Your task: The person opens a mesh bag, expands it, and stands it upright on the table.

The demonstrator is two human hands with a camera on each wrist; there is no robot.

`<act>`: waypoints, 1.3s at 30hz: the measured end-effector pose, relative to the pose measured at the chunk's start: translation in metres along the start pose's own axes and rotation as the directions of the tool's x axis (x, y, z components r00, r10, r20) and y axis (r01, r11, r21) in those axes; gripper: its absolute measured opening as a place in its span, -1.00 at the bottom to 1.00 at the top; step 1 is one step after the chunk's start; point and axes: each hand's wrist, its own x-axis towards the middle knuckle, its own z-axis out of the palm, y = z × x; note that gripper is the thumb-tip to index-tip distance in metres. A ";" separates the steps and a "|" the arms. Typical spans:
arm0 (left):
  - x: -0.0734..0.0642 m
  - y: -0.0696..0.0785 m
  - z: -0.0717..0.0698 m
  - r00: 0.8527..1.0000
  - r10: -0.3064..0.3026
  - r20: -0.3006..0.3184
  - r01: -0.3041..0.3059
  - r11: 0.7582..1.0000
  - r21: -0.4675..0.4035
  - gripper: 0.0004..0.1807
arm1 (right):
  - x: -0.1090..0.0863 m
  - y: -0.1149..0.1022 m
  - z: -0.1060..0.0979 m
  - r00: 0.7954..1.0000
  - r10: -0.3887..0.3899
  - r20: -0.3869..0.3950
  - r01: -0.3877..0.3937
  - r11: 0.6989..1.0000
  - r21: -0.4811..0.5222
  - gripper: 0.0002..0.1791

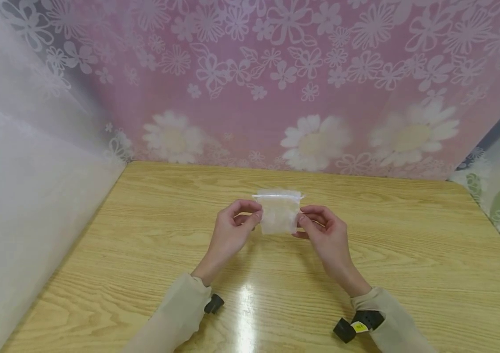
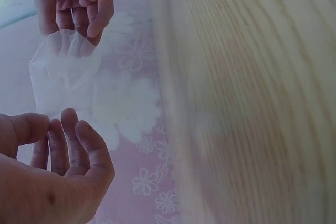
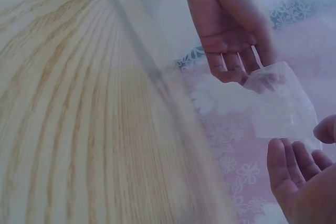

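Note:
A small sheer white drawstring pouch [image 1: 278,214] is held up between both hands over the table in the head view. White cord runs across its top and sticks out at both sides. My left hand [image 1: 235,228] pinches the pouch's left edge between thumb and fingers. On the opposite edge, my right hand [image 1: 326,236] pinches it the same way. In the left wrist view the see-through pouch [image 2: 65,74] stretches between the two hands, fingers showing through the fabric. The right wrist view also shows the pouch [image 3: 283,103] spanning the hands. I cannot tell whether anything is inside.
The wood-grain table [image 1: 152,264] lies under the hands. A pink floral curtain [image 1: 241,108] hangs behind it, and a pale sheer curtain [image 1: 24,171] is at the left. Black wrist devices [image 1: 366,321] show at the sleeves.

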 end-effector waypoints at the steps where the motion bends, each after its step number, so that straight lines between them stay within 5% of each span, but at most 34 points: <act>1: 0.000 0.000 0.000 1.000 -0.001 0.003 0.001 1.000 0.001 -0.86 | 0.000 -0.001 0.000 1.000 0.016 -0.004 -0.016 1.000 0.004 -0.71; 8: 0.001 -0.002 -0.002 0.999 0.034 0.011 -0.034 0.998 0.055 -0.83 | 0.004 -0.004 -0.003 0.996 0.094 -0.005 -0.094 0.995 -0.015 -0.84; 16: 0.008 -0.007 -0.009 0.998 0.043 0.039 -0.048 0.986 0.157 -0.86 | 0.009 -0.001 -0.007 0.996 0.083 0.013 -0.081 0.988 -0.133 -0.89; 25: 0.016 -0.011 -0.020 0.992 -0.051 0.116 0.016 0.958 0.285 -0.90 | 0.014 0.008 -0.009 0.994 0.108 0.028 -0.097 0.961 -0.259 -0.79; 39: 0.022 -0.022 -0.022 0.966 -0.175 0.188 0.082 0.904 0.420 -0.89 | 0.017 0.017 -0.010 0.969 0.245 0.021 -0.229 0.932 -0.280 -0.72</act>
